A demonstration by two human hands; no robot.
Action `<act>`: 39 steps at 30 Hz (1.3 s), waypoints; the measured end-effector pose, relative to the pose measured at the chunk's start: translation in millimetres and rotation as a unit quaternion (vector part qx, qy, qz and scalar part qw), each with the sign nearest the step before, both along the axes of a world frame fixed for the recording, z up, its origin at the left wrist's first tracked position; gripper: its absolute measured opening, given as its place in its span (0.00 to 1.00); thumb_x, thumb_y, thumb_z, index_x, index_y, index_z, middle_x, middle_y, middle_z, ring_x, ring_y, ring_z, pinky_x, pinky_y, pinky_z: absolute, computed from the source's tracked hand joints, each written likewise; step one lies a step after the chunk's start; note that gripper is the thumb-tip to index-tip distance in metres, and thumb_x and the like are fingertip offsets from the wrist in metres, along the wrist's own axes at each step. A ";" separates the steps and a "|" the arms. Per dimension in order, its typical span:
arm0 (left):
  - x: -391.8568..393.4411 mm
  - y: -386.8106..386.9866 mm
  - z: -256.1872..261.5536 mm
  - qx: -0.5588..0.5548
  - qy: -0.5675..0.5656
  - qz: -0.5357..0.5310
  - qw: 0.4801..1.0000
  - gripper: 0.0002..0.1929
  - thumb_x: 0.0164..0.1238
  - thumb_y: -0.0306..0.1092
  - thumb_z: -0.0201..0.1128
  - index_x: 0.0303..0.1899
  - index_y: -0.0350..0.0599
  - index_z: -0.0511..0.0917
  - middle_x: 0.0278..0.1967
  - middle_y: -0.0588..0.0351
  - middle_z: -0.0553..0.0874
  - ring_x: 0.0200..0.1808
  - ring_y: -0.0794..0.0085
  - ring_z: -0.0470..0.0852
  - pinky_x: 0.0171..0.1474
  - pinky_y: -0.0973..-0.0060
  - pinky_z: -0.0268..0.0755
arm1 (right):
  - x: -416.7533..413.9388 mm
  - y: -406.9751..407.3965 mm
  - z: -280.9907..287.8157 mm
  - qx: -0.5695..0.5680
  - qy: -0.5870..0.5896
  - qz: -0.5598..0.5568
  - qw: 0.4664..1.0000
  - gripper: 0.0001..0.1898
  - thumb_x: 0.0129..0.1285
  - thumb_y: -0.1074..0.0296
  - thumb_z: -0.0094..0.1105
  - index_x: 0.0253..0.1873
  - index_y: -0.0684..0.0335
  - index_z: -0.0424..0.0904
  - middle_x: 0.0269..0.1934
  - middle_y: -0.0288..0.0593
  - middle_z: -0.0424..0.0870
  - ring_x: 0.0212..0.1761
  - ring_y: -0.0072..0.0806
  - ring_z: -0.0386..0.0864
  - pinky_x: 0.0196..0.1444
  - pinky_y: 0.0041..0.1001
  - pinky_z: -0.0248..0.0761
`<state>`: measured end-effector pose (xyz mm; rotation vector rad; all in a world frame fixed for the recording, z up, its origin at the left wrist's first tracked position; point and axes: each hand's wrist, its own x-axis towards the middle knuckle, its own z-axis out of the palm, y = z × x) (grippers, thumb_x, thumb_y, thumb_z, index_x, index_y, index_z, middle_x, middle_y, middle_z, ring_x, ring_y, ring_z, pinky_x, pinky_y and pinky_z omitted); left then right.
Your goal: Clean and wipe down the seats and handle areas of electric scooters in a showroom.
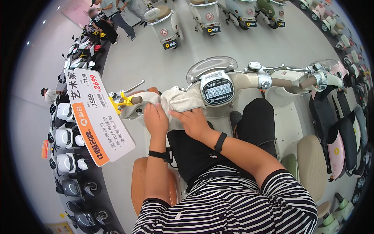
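A pale grey cloth (pixel 182 102) lies bunched over the left side of a cream scooter's handlebar (pixel 247 80), beside its round instrument display (pixel 216 90). My left hand (pixel 156 118) grips the cloth's left end. My right hand (pixel 191 121) has its fingers on the lower edge of the cloth, partly tucked beneath it, with the index finger pointing left. The cloth hides the handlebar grip under it. A clear windscreen (pixel 211 67) rises behind the display.
A large price sign (pixel 100 117) hangs by a yellow clip (pixel 125 100) from the neighbouring scooter's handlebar at left. Another cream scooter (pixel 287 117) stands close at right. Scooters line the back and both sides. Several people are at the upper left.
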<state>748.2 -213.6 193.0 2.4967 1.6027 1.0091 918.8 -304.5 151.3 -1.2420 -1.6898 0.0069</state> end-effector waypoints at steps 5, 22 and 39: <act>-10.5 -4.9 -11.9 0.037 -0.003 -0.006 0.999 0.16 0.89 0.34 0.55 0.52 0.26 0.83 0.51 0.31 0.86 0.60 0.30 0.83 0.75 0.41 0.70 | -8.2 -8.1 -5.2 0.019 -0.003 0.041 0.999 0.33 0.72 0.73 0.62 0.80 0.39 0.83 0.59 0.35 0.93 0.65 0.47 0.85 0.72 0.50 0.73; -14.3 72.7 2.7 -0.190 0.111 0.029 0.975 0.27 0.91 0.54 0.53 0.46 0.37 0.89 0.46 0.34 0.93 0.57 0.36 0.87 0.67 0.45 0.73 | 22.2 22.3 14.1 -0.127 0.089 -0.080 0.985 0.49 0.82 0.42 0.62 0.90 0.74 0.51 0.86 0.74 0.61 0.89 0.71 0.59 0.92 0.60 0.46; -13.3 8.9 -5.5 -0.144 -0.006 0.074 0.987 0.27 0.93 0.47 0.50 0.36 0.34 0.85 0.38 0.35 0.91 0.45 0.32 0.86 0.56 0.43 0.74 | 6.8 -4.2 -1.5 -0.098 0.163 -0.066 0.979 0.38 0.86 0.57 0.59 0.89 0.72 0.58 0.83 0.71 0.70 0.88 0.67 0.64 0.90 0.64 0.47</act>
